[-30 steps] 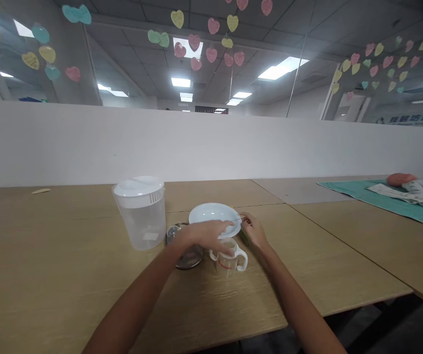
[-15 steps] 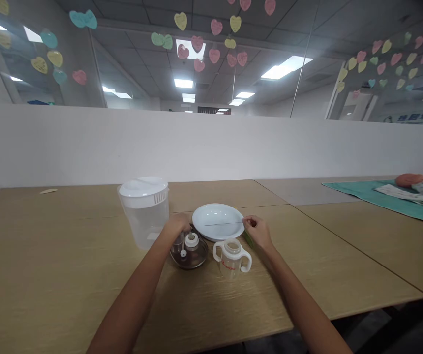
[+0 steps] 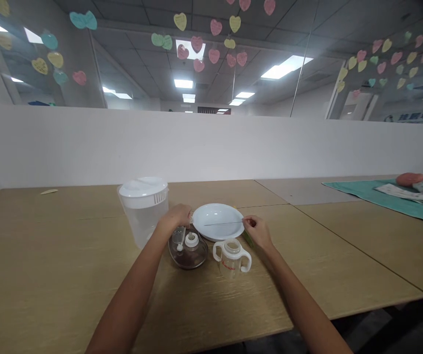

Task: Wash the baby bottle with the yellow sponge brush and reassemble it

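Note:
My right hand [image 3: 256,231] pinches a thin wire-like rod [image 3: 223,224], which reaches left across the white plate [image 3: 218,237]. A narrow green thing [image 3: 248,239] lies under that hand, partly hidden. At the plate's left rim, my left hand [image 3: 179,216] is closed, with a small pale piece at its fingertips too small to name. Just below it sits a dark, shiny dish [image 3: 189,263] bearing a white ring-shaped collar [image 3: 192,239], a small clear cup [image 3: 178,236] and a little white ball-like part [image 3: 179,247]. In front of the plate stands a clear two-handled baby bottle [image 3: 232,263], its mouth uncovered.
A clear tub with a white lid [image 3: 144,188] stands left of the dish, behind my left forearm. A flat pale oval piece [image 3: 49,191] lies at the far left. On the right, a teal cloth [image 3: 366,189] bears patterned fabric [image 3: 414,195] and an orange-red item [image 3: 411,179].
My left hand has lifted from the dark dish toward the plate's left rim, a small pale piece at its fingertips. The white ball-like part has shifted slightly left. My right hand stays put.

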A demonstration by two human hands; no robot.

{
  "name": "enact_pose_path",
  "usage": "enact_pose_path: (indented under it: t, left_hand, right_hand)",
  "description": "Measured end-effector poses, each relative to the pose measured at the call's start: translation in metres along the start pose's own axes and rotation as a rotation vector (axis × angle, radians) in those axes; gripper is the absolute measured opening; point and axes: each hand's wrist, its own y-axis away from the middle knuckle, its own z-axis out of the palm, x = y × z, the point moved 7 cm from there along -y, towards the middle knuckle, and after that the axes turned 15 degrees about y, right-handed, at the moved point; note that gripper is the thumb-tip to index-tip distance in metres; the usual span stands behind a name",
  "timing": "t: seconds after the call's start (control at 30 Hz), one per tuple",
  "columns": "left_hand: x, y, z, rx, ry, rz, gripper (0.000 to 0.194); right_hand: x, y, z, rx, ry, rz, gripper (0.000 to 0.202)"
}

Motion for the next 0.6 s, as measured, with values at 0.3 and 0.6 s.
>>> enact_pose_path:
  t: [0.3, 0.6]
  left_hand:
    - [0.021, 0.026, -0.032, 0.126, 0.161, 0.172, 0.025]
    - [0.048, 0.031, -0.053, 0.487, 0.445, 0.433, 0.037]
  right_hand:
    - [0.005, 0.001, -0.001, 0.028, -0.081, 0.065, 0.032]
    - [0.007, -0.002, 0.007, 0.006, -0.367, 0.140, 0.038]
